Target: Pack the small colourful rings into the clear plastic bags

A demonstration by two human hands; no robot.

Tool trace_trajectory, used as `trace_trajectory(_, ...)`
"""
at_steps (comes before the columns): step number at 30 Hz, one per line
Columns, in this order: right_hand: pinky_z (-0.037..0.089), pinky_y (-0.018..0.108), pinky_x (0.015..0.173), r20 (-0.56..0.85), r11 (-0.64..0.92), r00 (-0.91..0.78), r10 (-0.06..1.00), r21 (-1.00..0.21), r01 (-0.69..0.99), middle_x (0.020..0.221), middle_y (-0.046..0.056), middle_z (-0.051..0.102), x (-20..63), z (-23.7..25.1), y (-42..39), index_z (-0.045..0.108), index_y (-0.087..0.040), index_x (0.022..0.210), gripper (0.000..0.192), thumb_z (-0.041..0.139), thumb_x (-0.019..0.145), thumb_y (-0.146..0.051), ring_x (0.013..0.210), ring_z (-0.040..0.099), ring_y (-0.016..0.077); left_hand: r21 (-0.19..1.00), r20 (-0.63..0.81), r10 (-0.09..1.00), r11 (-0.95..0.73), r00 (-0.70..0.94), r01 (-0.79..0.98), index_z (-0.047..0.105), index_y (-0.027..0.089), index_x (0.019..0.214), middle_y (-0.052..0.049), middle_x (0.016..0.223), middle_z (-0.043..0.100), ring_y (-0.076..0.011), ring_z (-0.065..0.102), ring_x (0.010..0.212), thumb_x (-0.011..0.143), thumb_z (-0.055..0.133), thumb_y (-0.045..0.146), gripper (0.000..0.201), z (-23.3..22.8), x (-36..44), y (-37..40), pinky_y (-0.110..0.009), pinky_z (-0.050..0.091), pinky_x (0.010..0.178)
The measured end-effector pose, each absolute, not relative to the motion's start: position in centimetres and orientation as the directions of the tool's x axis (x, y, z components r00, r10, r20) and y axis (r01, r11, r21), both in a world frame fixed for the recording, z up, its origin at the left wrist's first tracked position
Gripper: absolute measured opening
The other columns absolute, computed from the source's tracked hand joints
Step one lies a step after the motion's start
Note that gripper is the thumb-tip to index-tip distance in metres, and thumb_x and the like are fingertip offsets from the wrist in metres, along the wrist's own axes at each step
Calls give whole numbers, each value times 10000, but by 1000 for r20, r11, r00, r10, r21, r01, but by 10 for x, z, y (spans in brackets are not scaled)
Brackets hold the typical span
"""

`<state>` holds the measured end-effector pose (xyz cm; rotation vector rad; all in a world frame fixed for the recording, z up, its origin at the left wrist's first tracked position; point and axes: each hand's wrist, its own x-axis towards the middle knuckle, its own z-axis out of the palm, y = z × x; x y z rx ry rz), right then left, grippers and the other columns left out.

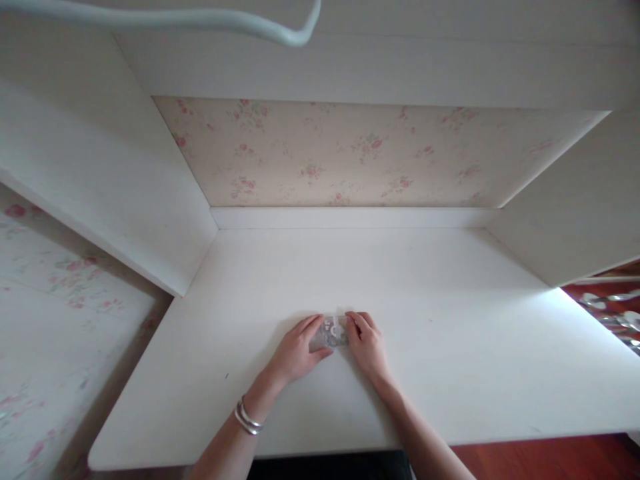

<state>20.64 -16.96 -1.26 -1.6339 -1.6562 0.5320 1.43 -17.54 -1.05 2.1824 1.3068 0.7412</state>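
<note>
Both hands rest on the smooth white painted surface (450, 347), the left hand (296, 352) and the right hand (367, 347) pinching between their fingertips a small flat clear plastic packet (331, 335) with grey-white print too blurred to read. Two thin silver bangles (247, 418) circle the left wrist, and pale wallpaper with pink roses (360, 153) lies well beyond the fingers.
</note>
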Motion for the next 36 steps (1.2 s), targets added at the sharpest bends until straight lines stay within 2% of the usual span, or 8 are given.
trace_trajectory(8,475,314,797,120,76,18,993,-727,683,1117,54,577,210,-9,-171,578,-243,1134,352,339,921,-391,884,597,166,658,181,895,-419,409,625,370,258,1359,-62,1355,476,-229,449,1236,775,650,374,658,-9,14,-173,-418,389,1050)
trace_trajectory(14,374,424,996,65,318,-374,925,-672,669,1390,85,396,230,8,-175,366,-289,1379,601,551,823,-419,1226,418,254,666,199,887,-435,417,606,339,244,1374,-68,1359,472,-211,445,1240,814,608,333,628,-9,13,-172,-405,384,1052)
trace_trajectory(18,404,403,974,27,337,-435,900,-677,654,1380,89,395,238,15,-179,396,-285,1362,735,694,693,-353,1162,477,254,676,207,886,-436,414,594,338,253,1372,-62,1321,509,-202,483,1203,821,598,321,613,-6,15,-174,-388,417,1020)
trace_trajectory(21,493,328,845,28,283,-376,926,-710,645,1311,73,465,242,18,-182,459,-291,1313,598,635,742,-311,914,598,171,677,210,895,-424,394,602,353,253,1359,-57,1295,531,-195,505,1178,826,593,324,588,-6,16,-176,-383,432,1005)
trace_trajectory(24,527,304,755,62,244,-295,953,-732,635,1294,68,480,258,16,-177,492,-295,1285,548,614,753,-341,768,610,130,664,223,898,-424,378,616,410,248,1318,-52,1275,547,-196,513,1167,826,595,336,533,-6,17,-177,-386,434,1004)
trace_trajectory(29,528,294,705,129,-11,152,980,-723,690,1263,89,505,332,8,-140,541,-244,1237,580,609,717,-492,735,636,141,631,247,884,-458,398,626,567,243,1153,-36,1166,604,-182,546,1098,874,521,294,287,-5,18,-176,-373,452,978)
trace_trajectory(32,491,331,755,115,-269,413,903,-600,754,1160,109,571,392,2,-116,556,-206,1223,650,598,684,-566,782,636,188,614,261,872,-481,414,626,621,238,1057,-32,1122,614,-175,561,1053,874,515,269,214,-5,19,-176,-358,471,948)
trace_trajectory(36,465,389,759,124,-455,566,815,-466,759,1077,161,597,454,-13,-98,539,-151,1245,737,564,674,-616,902,601,281,599,275,866,-494,417,630,643,238,1011,-36,1111,613,-176,568,1031,877,500,254,197,-6,19,-177,-358,485,924)
